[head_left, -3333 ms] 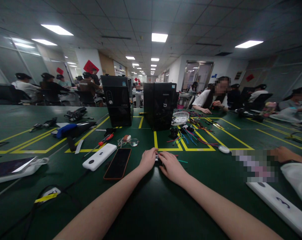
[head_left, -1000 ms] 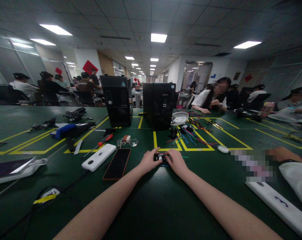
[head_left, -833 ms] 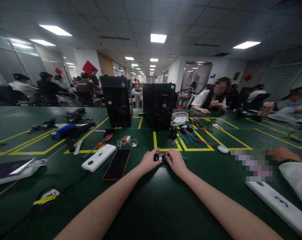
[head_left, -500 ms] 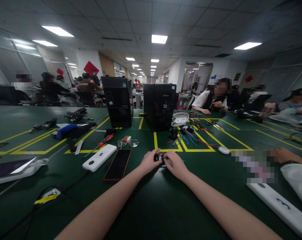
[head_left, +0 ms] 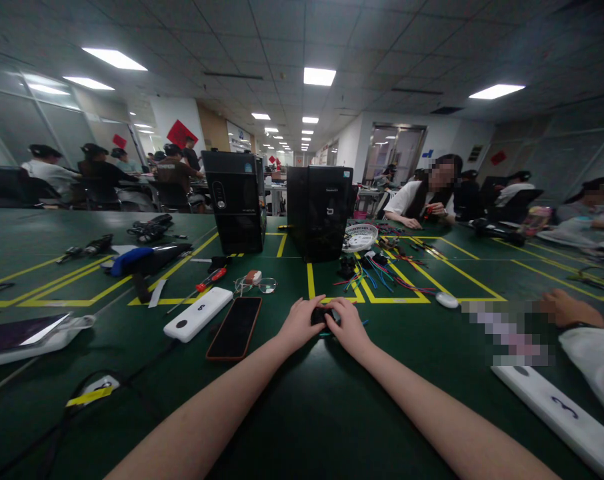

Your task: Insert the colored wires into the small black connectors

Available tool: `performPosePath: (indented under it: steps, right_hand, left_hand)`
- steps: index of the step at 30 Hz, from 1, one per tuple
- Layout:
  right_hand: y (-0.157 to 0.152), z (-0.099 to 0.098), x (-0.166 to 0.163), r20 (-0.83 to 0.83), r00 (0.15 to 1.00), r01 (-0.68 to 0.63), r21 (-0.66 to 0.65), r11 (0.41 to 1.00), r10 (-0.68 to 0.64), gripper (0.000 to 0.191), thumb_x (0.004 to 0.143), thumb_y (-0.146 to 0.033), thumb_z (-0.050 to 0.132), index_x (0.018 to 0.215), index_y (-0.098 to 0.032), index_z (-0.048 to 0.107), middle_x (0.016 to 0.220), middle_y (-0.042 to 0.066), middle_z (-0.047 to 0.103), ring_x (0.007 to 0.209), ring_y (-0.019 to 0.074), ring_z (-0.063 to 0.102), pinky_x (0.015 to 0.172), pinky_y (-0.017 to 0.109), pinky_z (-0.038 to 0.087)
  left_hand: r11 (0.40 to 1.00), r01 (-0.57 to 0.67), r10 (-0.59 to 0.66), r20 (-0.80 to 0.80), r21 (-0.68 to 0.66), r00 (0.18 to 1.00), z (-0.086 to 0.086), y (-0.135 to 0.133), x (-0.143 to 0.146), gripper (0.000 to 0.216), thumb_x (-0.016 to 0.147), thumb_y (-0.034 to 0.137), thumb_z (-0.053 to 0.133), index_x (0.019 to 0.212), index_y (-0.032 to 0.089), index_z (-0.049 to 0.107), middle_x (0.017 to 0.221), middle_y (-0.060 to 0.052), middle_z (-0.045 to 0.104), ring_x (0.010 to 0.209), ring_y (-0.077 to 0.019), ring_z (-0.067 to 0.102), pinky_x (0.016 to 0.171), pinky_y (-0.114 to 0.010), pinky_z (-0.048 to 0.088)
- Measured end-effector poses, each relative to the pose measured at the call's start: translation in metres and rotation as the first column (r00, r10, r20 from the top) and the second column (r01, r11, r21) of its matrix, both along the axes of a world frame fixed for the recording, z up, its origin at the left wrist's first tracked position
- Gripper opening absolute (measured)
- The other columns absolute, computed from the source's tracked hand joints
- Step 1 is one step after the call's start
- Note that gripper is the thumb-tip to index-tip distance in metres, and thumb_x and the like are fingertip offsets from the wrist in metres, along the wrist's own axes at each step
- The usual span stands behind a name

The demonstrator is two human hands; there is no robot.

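Note:
Between my two hands is a small black block-like part (head_left: 323,317), whose kind I cannot make out. My left hand (head_left: 302,321) grips it from the left, thumb on the near side. From the right, my right hand (head_left: 349,325) holds the same part, fingers curled around it. A bit of blue-green wire (head_left: 365,323) shows beside the right fingers. Closest on the left lies a dark phone with an orange edge (head_left: 235,328). Beyond my hands, several coloured wires (head_left: 375,273) with black connectors are spread on the green table (head_left: 302,413).
Two black computer towers (head_left: 235,207) stand ahead. A white power bank (head_left: 199,315), red screwdriver (head_left: 209,283) and glasses (head_left: 267,287) lie left. Right are a white basket (head_left: 361,237), a white mouse-like object (head_left: 447,300), another power bank (head_left: 557,407) and a neighbour's hand (head_left: 575,310).
The black part has turned between my hands: its pale printed face showed before, and now a plain dark side shows. My right fingers have moved slightly further over it.

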State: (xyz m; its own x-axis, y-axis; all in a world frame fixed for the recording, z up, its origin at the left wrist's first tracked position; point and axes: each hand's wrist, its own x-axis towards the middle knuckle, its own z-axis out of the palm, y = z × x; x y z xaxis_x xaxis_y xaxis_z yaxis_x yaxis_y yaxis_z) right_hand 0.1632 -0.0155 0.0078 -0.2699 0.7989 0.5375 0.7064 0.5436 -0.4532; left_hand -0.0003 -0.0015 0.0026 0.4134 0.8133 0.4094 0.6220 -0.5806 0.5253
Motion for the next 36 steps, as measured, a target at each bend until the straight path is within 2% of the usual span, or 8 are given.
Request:
performPosePath:
  steps: [6, 11, 15, 19, 23, 28, 31, 36]
  right_hand:
    - [0.001, -0.002, -0.007, 0.012, 0.997, 0.071, 0.001, 0.997, -0.071, 0.012, 0.079, -0.018, 0.049, 0.088, -0.02, 0.057, 0.093, 0.005, 0.057, 0.094, 0.0203, 0.05, 0.082, 0.036, 0.036]
    - [0.003, -0.003, -0.01, 0.009, 0.995, 0.099, -0.014, 0.995, -0.099, 0.009, 0.078, -0.016, 0.046, 0.081, -0.019, 0.054, 0.088, 0.004, 0.057, 0.09, 0.0197, 0.05, 0.08, 0.034, 0.035]
    - [0.005, -0.005, -0.01, -0.016, 0.994, 0.104, -0.013, 0.994, -0.104, 0.01, 0.079, -0.015, 0.043, 0.081, -0.019, 0.051, 0.088, 0.005, 0.056, 0.091, 0.0201, 0.05, 0.081, 0.035, 0.034]
    - [0.005, -0.006, -0.009, -0.028, 0.994, 0.105, -0.018, 0.994, -0.106, 0.009, 0.08, -0.015, 0.041, 0.081, -0.019, 0.049, 0.089, 0.005, 0.055, 0.089, 0.0198, 0.049, 0.082, 0.036, 0.035]
    - [0.007, -0.009, -0.009, -0.044, 0.994, 0.102, -0.023, 0.994, -0.103, 0.01, 0.081, -0.015, 0.039, 0.082, -0.02, 0.048, 0.089, 0.006, 0.054, 0.09, 0.0201, 0.049, 0.083, 0.037, 0.035]
    - [0.007, -0.008, -0.007, -0.134, 0.98, 0.145, -0.03, 0.989, -0.148, 0.011, 0.083, -0.017, 0.037, 0.083, -0.019, 0.048, 0.087, 0.006, 0.054, 0.087, 0.0195, 0.05, 0.081, 0.036, 0.036]
    - [0.0, -0.001, -0.008, -0.078, 0.992, 0.098, 0.012, 0.995, -0.097, 0.009, 0.083, -0.018, 0.041, 0.084, -0.019, 0.049, 0.087, 0.005, 0.054, 0.088, 0.0197, 0.049, 0.082, 0.036, 0.035]
    - [-0.014, 0.008, -0.009, 0.139, 0.985, -0.117, 0.064, 0.991, 0.107, 0.008, 0.081, -0.014, 0.046, 0.083, -0.019, 0.053, 0.085, 0.004, 0.056, 0.087, 0.0184, 0.049, 0.084, 0.035, 0.034]
  left_hand:
    - [0.999, 0.03, -0.03, -0.01, 0.026, 1.0, 0.001, -0.001, 0.002, 0.059, 0.073, 0.026, 0.063, 0.128, 0.022, 0.042, 0.123, -0.006, 0.057, 0.113, -0.0218, 0.052, 0.106, -0.043, 0.025]
    - [0.999, 0.038, -0.038, -0.011, 0.021, 0.999, 0.0, -0.001, 0.003, 0.058, 0.073, 0.027, 0.062, 0.128, 0.024, 0.043, 0.121, -0.004, 0.058, 0.113, -0.0205, 0.051, 0.108, -0.045, 0.019]
    - [1.0, -0.002, 0.002, -0.001, -0.029, 1.0, 0.002, -0.002, 0.003, 0.059, 0.072, 0.028, 0.063, 0.127, 0.024, 0.043, 0.115, -0.004, 0.061, 0.113, -0.0216, 0.05, 0.109, -0.048, 0.013]
    - [0.998, -0.015, 0.015, 0.0, -0.062, 1.0, 0.005, -0.004, 0.005, 0.059, 0.07, 0.026, 0.065, 0.125, 0.024, 0.045, 0.118, -0.004, 0.06, 0.115, -0.0223, 0.049, 0.109, -0.048, 0.01]
    - [0.995, -0.016, 0.016, 0.004, -0.095, 1.0, 0.008, -0.005, 0.006, 0.057, 0.07, 0.026, 0.065, 0.124, 0.025, 0.046, 0.12, -0.004, 0.059, 0.115, -0.0227, 0.049, 0.109, -0.048, 0.011]
    - [0.981, -0.03, 0.039, 0.042, -0.19, 0.998, 0.005, -0.002, 0.004, 0.062, 0.07, 0.028, 0.066, 0.127, 0.024, 0.043, 0.11, -0.004, 0.065, 0.114, -0.0249, 0.051, 0.107, -0.051, 0.014]
    - [0.981, -0.072, 0.082, 0.053, -0.179, 0.995, 0.0, 0.002, 0.003, 0.06, 0.071, 0.028, 0.066, 0.127, 0.022, 0.044, 0.11, -0.005, 0.064, 0.113, -0.0253, 0.051, 0.107, -0.05, 0.017]
    - [0.97, -0.187, 0.197, 0.053, -0.155, 0.979, -0.005, 0.009, 0.0, 0.057, 0.072, 0.024, 0.064, 0.125, 0.016, 0.046, 0.114, -0.01, 0.062, 0.111, -0.0266, 0.052, 0.104, -0.046, 0.025]
